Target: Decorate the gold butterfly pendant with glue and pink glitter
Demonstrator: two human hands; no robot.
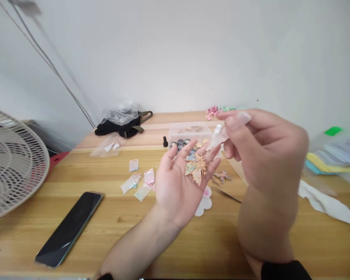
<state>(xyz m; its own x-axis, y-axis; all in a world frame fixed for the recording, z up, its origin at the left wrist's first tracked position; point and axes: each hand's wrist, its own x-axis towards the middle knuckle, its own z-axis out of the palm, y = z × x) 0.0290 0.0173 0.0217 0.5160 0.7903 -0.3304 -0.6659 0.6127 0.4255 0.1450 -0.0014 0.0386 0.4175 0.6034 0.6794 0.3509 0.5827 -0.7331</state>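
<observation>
My left hand [176, 190] is palm up with its fingers spread. A gold butterfly ornament [196, 169] with pale blue and green wing patches lies across its fingers. Above and to the right, my right hand [259, 144] has thumb and fingers pinched on a small translucent plastic bag [220, 138], blurred and partly hidden by the fingers. Behind my left fingertips stands a clear plastic box [177, 130] with dark round pieces and gold pieces in it. Under my hands lie a white flower-shaped palette [202, 206], tweezers [226, 194] and another ornament [222, 177].
Several small zip bags [131, 183] lie left of my left hand. A phone [70, 229] is at the front left, beside a fan [14, 163]. A black bag [116, 126] lies at the back. White tissue [326, 202] and coloured packets [329, 163] are at right.
</observation>
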